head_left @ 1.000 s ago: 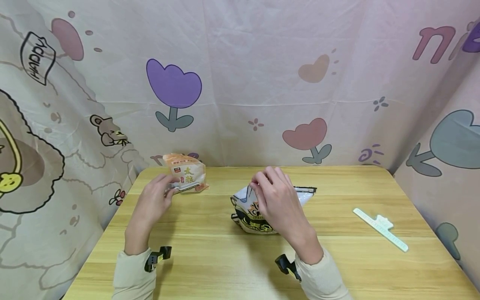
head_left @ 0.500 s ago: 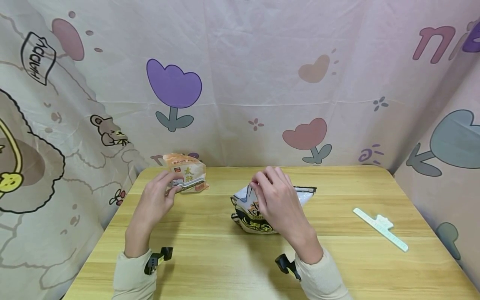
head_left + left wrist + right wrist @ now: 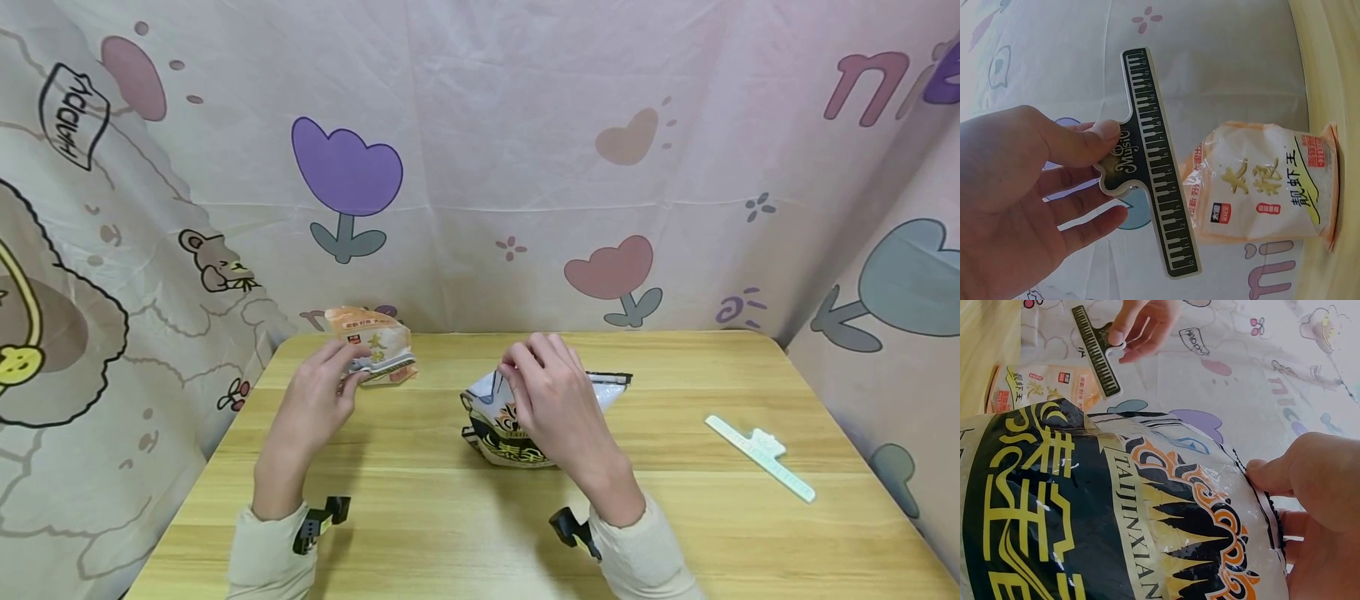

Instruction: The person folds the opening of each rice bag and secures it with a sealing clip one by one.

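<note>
The left hand [image 3: 311,400], pinching the black clip [image 3: 1161,156] between thumb and fingers, has shifted slightly from the bench's [image 3: 420,525] left edge, bringing the clip nearer the large bag [image 3: 510,437], centred between side edges, its top pinched by the right hand [image 3: 553,396].

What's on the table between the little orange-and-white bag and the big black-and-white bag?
Nothing: in the head view, just bare wooden tabletop shows between the orange-and-white bag and the big black-and-white bag.
</note>
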Action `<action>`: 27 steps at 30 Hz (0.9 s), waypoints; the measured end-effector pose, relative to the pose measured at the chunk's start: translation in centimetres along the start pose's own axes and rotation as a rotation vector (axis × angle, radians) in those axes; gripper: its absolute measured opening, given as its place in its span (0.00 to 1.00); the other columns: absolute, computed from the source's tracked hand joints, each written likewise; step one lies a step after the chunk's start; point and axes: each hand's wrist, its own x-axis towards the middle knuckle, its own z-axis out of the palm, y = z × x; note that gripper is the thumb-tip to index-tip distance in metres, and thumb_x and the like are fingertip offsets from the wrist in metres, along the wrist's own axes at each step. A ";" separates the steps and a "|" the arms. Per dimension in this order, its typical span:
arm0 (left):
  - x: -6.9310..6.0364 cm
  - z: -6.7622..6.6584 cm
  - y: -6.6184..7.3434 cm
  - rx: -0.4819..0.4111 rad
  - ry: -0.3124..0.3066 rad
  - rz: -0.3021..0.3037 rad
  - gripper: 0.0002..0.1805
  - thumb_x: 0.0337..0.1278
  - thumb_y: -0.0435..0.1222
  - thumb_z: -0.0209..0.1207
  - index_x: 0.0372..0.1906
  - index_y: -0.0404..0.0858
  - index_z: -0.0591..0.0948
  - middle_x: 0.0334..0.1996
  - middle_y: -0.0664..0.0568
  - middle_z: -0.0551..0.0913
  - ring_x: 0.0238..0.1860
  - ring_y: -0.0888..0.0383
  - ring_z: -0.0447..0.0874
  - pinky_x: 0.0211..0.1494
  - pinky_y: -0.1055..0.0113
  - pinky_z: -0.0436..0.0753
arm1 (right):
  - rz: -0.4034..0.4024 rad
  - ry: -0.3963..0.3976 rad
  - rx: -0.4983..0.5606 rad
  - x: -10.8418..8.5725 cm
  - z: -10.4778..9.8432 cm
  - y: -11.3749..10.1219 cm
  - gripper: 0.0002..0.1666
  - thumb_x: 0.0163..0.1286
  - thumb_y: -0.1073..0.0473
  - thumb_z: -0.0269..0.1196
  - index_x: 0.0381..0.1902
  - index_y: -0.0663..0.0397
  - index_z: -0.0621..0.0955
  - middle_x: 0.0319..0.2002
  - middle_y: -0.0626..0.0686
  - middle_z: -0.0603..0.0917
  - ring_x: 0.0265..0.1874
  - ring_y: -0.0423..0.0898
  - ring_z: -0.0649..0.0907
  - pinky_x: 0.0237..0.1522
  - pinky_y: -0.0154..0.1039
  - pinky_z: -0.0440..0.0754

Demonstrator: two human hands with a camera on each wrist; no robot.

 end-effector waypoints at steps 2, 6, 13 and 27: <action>0.0 0.0 0.2 -0.004 0.009 0.012 0.17 0.56 0.20 0.68 0.49 0.36 0.82 0.45 0.45 0.81 0.35 0.50 0.77 0.35 0.55 0.79 | -0.002 0.000 0.003 0.0 0.0 0.0 0.06 0.77 0.61 0.59 0.38 0.54 0.82 0.35 0.47 0.77 0.35 0.47 0.72 0.39 0.40 0.70; 0.0 0.1 0.6 -0.027 0.022 0.017 0.17 0.56 0.20 0.68 0.48 0.35 0.83 0.44 0.45 0.81 0.35 0.51 0.78 0.35 0.55 0.81 | -0.006 -0.002 0.006 0.0 0.1 -0.1 0.06 0.77 0.61 0.60 0.38 0.54 0.82 0.35 0.47 0.77 0.35 0.47 0.72 0.39 0.41 0.70; 0.0 0.1 1.5 -0.095 0.020 0.011 0.16 0.57 0.21 0.68 0.48 0.36 0.83 0.43 0.47 0.81 0.37 0.53 0.80 0.36 0.57 0.85 | -0.005 -0.010 0.003 0.0 0.1 -0.1 0.06 0.78 0.61 0.59 0.38 0.53 0.82 0.35 0.47 0.78 0.37 0.48 0.74 0.39 0.41 0.71; 0.6 0.7 3.7 -0.203 0.020 0.061 0.16 0.57 0.23 0.70 0.48 0.37 0.84 0.44 0.50 0.83 0.38 0.56 0.82 0.41 0.57 0.86 | -0.005 -0.004 0.017 -0.1 -0.1 0.0 0.06 0.77 0.61 0.60 0.38 0.53 0.82 0.35 0.48 0.77 0.37 0.48 0.73 0.40 0.42 0.71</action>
